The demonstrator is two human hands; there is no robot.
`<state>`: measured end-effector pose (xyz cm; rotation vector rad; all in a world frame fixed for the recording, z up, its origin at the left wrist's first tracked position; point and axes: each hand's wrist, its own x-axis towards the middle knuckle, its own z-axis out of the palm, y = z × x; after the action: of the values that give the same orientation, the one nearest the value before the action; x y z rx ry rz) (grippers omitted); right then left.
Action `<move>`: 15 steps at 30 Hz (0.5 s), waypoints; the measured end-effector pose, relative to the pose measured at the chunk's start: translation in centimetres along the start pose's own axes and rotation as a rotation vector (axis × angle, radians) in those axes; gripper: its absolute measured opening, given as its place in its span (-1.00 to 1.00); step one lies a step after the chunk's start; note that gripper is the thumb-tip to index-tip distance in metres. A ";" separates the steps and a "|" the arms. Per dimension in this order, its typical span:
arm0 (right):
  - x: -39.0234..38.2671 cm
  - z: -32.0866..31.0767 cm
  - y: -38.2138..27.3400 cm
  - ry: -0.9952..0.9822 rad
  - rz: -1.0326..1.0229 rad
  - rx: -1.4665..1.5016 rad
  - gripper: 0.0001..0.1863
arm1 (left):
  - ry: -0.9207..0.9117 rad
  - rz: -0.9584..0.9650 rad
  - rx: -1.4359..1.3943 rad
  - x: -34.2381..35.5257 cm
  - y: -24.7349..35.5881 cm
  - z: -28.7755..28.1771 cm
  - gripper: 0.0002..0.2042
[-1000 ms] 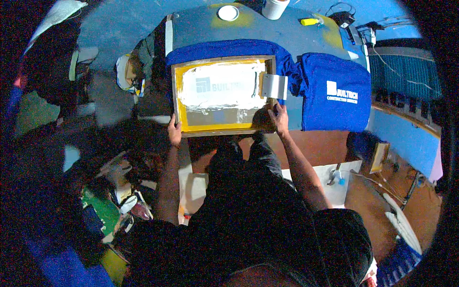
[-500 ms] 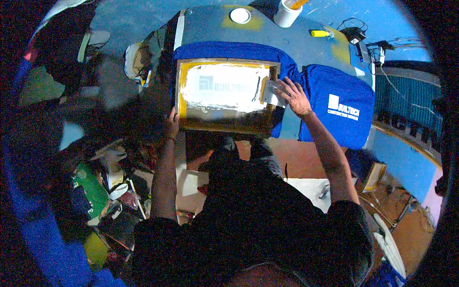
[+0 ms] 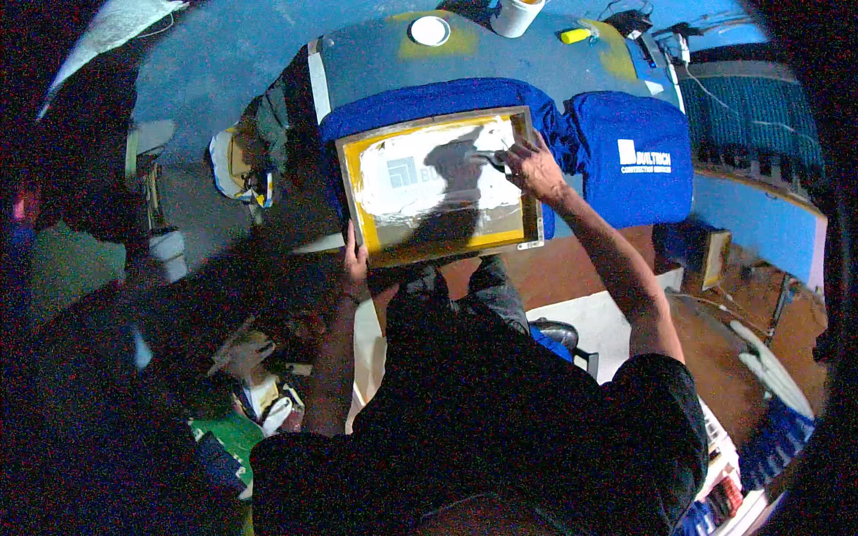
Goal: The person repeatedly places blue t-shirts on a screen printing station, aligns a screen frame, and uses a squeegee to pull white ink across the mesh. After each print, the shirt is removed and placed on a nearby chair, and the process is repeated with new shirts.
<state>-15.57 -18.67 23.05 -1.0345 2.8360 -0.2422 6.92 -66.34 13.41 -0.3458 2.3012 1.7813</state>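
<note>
Obs. 2 bare hands at work on 1 wooden frame (image 3: 433,124), centre of the frame of view, its right end tipped up toward the upper right. Frame is edged inside in yellow; white paste (image 3: 407,196) covers most of its mesh, a grey design showing through. It lies over a blue cloth (image 3: 429,91), which shows along its top and right sides.

Left hand (image 3: 355,261): lower left of centre, clasped on the frame's left edge near the corner; the fingers underneath are hidden. Right hand (image 3: 536,170): right of centre, over the frame's right end, fingers bent. A dark shape (image 3: 488,159) lies by its fingertips; cannot tell whether tool or shadow, nor whether the fingers close on anything.

Step in hand (judged): tending the paste at the right end while the left hand steadies the frame. Next move would seem to call for a firm left hold and the right fingers kept light on the mesh, lest the frame slip on the cloth.

Surroundings: white lid (image 3: 429,31), top centre; white tub (image 3: 516,16) to its right; yellow-handled tool (image 3: 576,36), upper right; 2nd blue cloth (image 3: 630,204) with white print, right of the frame.
</note>
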 end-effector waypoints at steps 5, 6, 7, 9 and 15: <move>0.7 2.6 -4.3 0.145 0.642 0.245 -0.65 | -0.015 -0.064 0.064 -0.1 1.2 -0.1 -0.34; 1.0 3.4 -4.4 0.177 0.674 0.218 -0.62 | -0.022 -0.012 0.080 -0.1 1.3 0.0 -0.34; 1.3 4.2 -4.2 0.102 0.767 0.094 -0.56 | -0.008 0.007 0.086 -0.2 1.4 0.0 -0.34; 2.1 5.8 -3.5 0.113 0.824 0.012 -0.49 | -0.028 -0.060 -0.001 -0.2 1.2 -0.1 -0.31; 4.7 8.8 -3.7 0.189 0.684 -0.180 -0.51 | -0.026 -0.174 0.113 0.2 -0.8 -0.4 -0.30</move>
<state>-15.39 -25.47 14.88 -0.0104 3.2157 -0.0165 6.93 -66.90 12.66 -0.4848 2.2655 1.5578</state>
